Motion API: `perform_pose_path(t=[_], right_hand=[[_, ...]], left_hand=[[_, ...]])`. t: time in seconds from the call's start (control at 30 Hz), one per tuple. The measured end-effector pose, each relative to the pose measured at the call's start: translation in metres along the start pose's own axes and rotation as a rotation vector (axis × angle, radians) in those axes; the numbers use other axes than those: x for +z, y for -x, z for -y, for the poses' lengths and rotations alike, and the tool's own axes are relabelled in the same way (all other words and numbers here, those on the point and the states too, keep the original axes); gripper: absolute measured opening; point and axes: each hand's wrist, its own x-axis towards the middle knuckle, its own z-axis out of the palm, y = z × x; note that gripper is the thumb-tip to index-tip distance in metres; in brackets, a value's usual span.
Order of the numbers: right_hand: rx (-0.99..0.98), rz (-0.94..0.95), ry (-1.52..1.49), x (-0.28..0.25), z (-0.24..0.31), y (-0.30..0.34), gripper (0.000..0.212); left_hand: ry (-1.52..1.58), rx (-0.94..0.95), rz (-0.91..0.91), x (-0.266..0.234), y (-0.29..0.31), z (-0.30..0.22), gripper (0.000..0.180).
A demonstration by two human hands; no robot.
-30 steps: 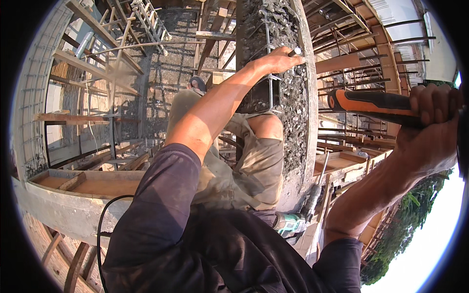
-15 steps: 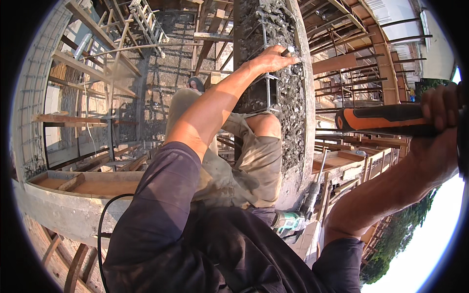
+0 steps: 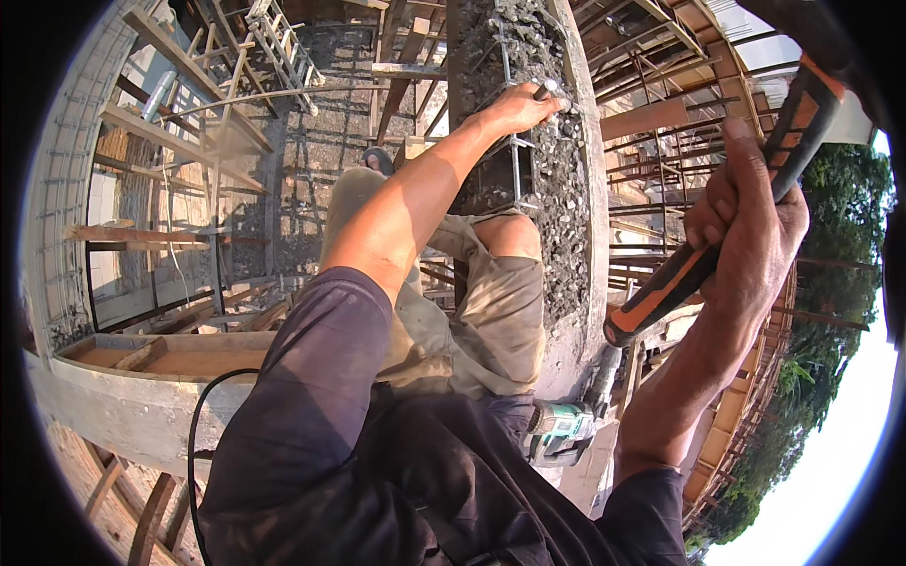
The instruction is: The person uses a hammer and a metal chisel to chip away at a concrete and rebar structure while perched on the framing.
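My left hand is closed around a short metal chisel, whose struck end pokes up past the fingers; its tip is hidden. It is held over a broken concrete beam with a rough, chipped top. Thin steel rebar lies bare beside that hand. Raised on the right, my right hand grips the black-and-orange handle of a hammer. The hammer's upper end runs toward the top right rim, dark and partly cut off.
A green power breaker lies by my right hip. A black cable loops at my left. Timber braces and a ladder stand lower on the left. Wooden formwork and scaffolding poles fill the right side.
My right hand has come inward from the right rim, and the hammer has swung from nearly level to a steep slant. The left hand stays at nearly the same spot with the chisel.
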Motion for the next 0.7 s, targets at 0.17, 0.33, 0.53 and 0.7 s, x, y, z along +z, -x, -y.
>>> perform_pose_path(t=[0.17,0.33,0.53,0.7], right_hand=[[-0.568,-0.011,-0.252,-0.024,0.036,-0.041,0.039],[0.209,0.378,0.642,0.030,-0.142,-0.027,0.040],[0.270,0.251,0.204,0.033,-0.042,0.007,0.032],[-0.468,-0.026,-0.234,-0.019,0.064,-0.032,0.035]], left_hand=[[-0.016,-0.001,0.008,0.013,-0.001,-0.011,0.057],[0.172,-0.035,-0.061,0.015,-0.005,0.006,0.055],[0.020,-0.006,-0.035,0.000,-0.001,0.014,0.047],[-0.071,0.287,-0.037,-0.001,0.019,0.009,0.031]])
